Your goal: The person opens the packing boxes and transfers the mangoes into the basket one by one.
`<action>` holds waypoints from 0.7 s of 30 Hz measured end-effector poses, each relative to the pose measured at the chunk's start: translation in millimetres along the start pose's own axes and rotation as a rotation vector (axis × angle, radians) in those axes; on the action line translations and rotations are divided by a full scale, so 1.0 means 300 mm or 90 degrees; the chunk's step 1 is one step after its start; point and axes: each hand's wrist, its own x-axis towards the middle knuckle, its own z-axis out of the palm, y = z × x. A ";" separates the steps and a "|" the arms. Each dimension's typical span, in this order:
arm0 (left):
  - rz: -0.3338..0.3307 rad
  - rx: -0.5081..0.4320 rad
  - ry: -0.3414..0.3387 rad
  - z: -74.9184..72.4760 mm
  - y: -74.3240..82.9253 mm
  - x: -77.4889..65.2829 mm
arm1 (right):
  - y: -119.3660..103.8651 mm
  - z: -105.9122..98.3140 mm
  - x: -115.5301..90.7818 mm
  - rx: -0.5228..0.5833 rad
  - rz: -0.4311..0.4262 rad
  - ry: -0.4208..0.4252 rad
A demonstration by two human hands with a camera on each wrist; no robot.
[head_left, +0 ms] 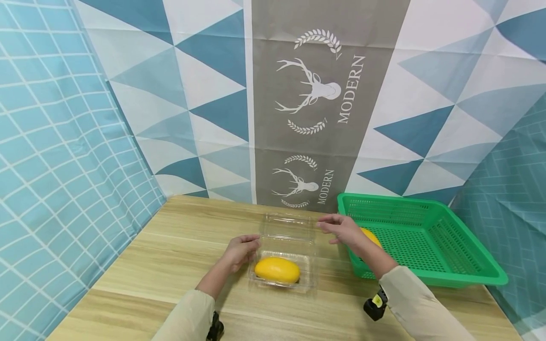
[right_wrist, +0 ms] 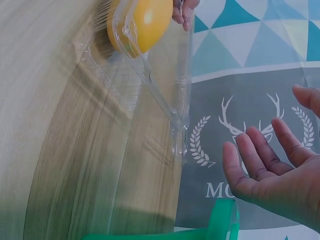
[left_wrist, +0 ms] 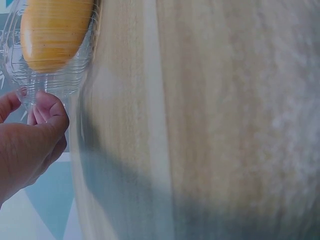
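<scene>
A yellow mango (head_left: pixel 277 270) lies in the base of a clear plastic clamshell box (head_left: pixel 308 279), whose transparent lid (head_left: pixel 287 227) is swung up and back towards the wall. My left hand (head_left: pixel 244 252) is at the box's left side, pinching its thin edge between thumb and fingers; in the left wrist view this hand (left_wrist: pixel 35 140) is just beyond the end of the mango. On the other side, my right hand (head_left: pixel 343 230) hovers beside the lid, holding nothing. Its fingers are spread and slightly bent in the right wrist view, apart from the box (right_wrist: pixel 150 80).
A green plastic basket (head_left: pixel 473 246) stands at the right of the wooden table (head_left: pixel 170 265), with another yellow mango (head_left: pixel 371 236) inside, partly hidden by my right forearm. Patterned cloth (head_left: pixel 324 142) hangs behind the table, and tiled-print cloth (head_left: pixel 64 142) at the left.
</scene>
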 end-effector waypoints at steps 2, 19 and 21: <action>0.000 -0.001 0.000 -0.001 -0.001 0.001 | 0.000 0.007 0.003 0.002 0.002 -0.002; -0.006 -0.003 0.001 -0.003 -0.006 0.003 | -0.011 0.094 0.011 0.022 -0.017 -0.027; -0.007 -0.004 0.002 -0.004 -0.005 0.005 | -0.010 0.103 0.014 0.026 -0.017 -0.031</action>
